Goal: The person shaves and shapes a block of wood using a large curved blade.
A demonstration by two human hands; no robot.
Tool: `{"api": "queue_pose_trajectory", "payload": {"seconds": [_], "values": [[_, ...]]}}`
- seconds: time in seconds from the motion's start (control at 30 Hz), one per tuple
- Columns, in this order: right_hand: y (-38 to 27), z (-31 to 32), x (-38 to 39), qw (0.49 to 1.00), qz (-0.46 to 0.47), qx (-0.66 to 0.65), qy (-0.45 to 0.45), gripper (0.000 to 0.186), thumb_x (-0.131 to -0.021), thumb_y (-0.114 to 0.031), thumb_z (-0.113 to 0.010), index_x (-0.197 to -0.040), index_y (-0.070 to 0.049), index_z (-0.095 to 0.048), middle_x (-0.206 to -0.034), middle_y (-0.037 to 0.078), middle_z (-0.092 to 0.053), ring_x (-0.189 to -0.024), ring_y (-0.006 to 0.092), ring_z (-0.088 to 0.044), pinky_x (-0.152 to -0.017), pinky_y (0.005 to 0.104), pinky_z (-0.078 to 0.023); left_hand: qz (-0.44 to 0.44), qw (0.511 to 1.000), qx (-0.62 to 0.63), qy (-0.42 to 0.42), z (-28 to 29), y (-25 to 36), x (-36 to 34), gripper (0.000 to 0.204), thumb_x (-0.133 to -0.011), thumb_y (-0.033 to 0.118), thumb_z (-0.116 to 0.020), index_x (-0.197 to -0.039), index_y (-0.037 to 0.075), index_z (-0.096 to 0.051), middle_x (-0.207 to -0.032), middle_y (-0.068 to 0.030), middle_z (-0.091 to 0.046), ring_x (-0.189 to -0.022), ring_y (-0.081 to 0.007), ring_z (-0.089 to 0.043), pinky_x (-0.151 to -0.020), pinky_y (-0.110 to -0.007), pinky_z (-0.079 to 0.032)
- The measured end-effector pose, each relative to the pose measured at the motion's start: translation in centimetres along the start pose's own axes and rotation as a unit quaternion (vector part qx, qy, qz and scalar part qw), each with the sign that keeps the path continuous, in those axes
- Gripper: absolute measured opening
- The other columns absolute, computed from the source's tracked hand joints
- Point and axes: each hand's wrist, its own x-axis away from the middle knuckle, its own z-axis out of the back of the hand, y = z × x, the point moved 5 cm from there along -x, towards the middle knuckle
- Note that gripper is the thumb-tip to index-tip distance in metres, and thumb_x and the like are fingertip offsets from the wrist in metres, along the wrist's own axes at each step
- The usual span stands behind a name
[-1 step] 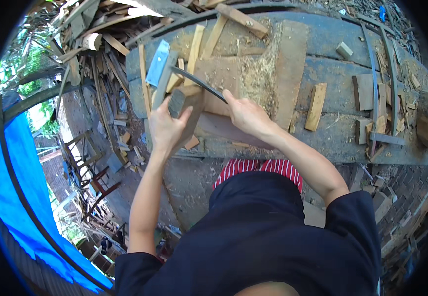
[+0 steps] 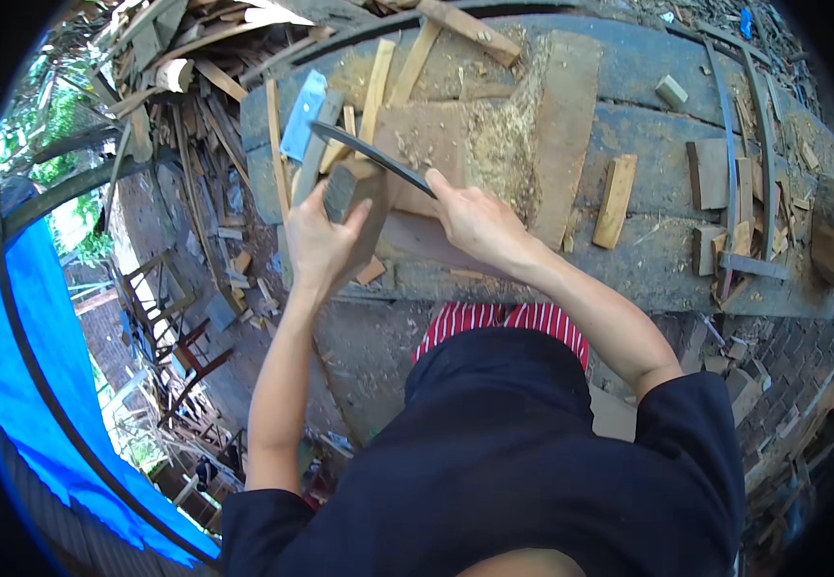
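Note:
My left hand [image 2: 319, 238] is closed round the near end of a brown wooden block [image 2: 367, 223], thumb on its side. The block slants up from the bench. My right hand [image 2: 479, 223] grips the near end of a long, narrow, dark metal tool [image 2: 378, 157], slightly curved in this view; whether it is a file or a blade I cannot tell. The tool reaches left over the block's upper end, and I cannot tell if they touch. Just beyond lie a grey wooden strip [image 2: 325, 125] and a light blue block-shaped piece [image 2: 303, 115].
The worn wooden bench [image 2: 647, 207] carries sawdust [image 2: 503, 154], a wide board [image 2: 568, 135], a loose wood block [image 2: 615, 202] and several offcuts [image 2: 710, 173]. Scrap wood [image 2: 215, 58] is heaped beyond its far left corner. A blue tarp [image 2: 32, 346] hangs at left.
The dark tool's far end has shifted up and left. The block has turned slightly, and more of its end face shows. Both hands keep their grip.

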Motion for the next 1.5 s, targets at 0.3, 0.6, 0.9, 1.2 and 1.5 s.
{"api": "queue_pose_trajectory", "payload": {"seconds": [0.3,0.6,0.9,1.2,1.5], "values": [[0.7,-0.4,-0.9,0.996,0.031,0.051,0.070,0.022,-0.099,-0.016,-0.046,-0.118,-0.007,-0.045,-0.076,0.025,-0.065,-0.076,0.0477,-0.065,-0.066,0.0577,-0.050,-0.004,1.000,-0.007,0.013,-0.3,-0.8,-0.1,0.045,-0.075,0.031,-0.081,-0.107,0.002,-0.071,-0.081,-0.0199,-0.071,-0.074,-0.0345,-0.071,-0.068,-0.041,-0.054],[3.9,-0.6,-0.8,1.000,-0.011,0.021,0.015,0.023,-0.094,-0.010,-0.044,-0.117,-0.006,-0.043,-0.083,0.028,-0.065,-0.083,0.0482,-0.065,-0.069,0.0575,-0.050,-0.017,0.999,-0.046,0.012,-0.7,1.5,0.3,0.043,-0.075,0.028,-0.082,-0.106,0.002,-0.071,-0.087,-0.0187,-0.074,-0.084,-0.0347,-0.073,-0.073,-0.039,-0.057],[7.3,-3.2,-1.5,0.998,-0.005,0.042,0.048,0.029,-0.094,-0.012,-0.045,-0.121,-0.003,-0.044,-0.082,0.029,-0.066,-0.081,0.0495,-0.065,-0.073,0.0579,-0.050,-0.015,0.997,-0.057,0.046,-1.6,-1.0,-0.3,0.056,-0.071,0.037,-0.082,-0.112,0.001,-0.070,-0.085,-0.0246,-0.071,-0.084,-0.0386,-0.070,-0.076,-0.046,-0.056],[4.4,-1.3,-0.7,0.997,-0.005,0.055,0.044,0.029,-0.094,-0.011,-0.046,-0.122,-0.005,-0.043,-0.084,0.029,-0.066,-0.082,0.0508,-0.064,-0.072,0.0594,-0.049,0.023,0.999,-0.043,0.007,-0.8,-0.2,-0.4,0.051,-0.072,0.033,-0.084,-0.106,-0.002,-0.071,-0.093,-0.0222,-0.072,-0.088,-0.0366,-0.071,-0.079,-0.041,-0.056],[3.3,-1.1,-0.5,0.996,-0.014,0.080,0.042,0.032,-0.092,-0.007,-0.044,-0.123,-0.004,-0.043,-0.081,0.028,-0.067,-0.079,0.0489,-0.065,-0.069,0.0588,-0.050,0.014,0.999,-0.039,0.006,-0.9,-0.5,-0.4,0.051,-0.073,0.030,-0.083,-0.112,0.000,-0.070,-0.094,-0.0218,-0.072,-0.089,-0.0357,-0.071,-0.077,-0.040,-0.056]]}}
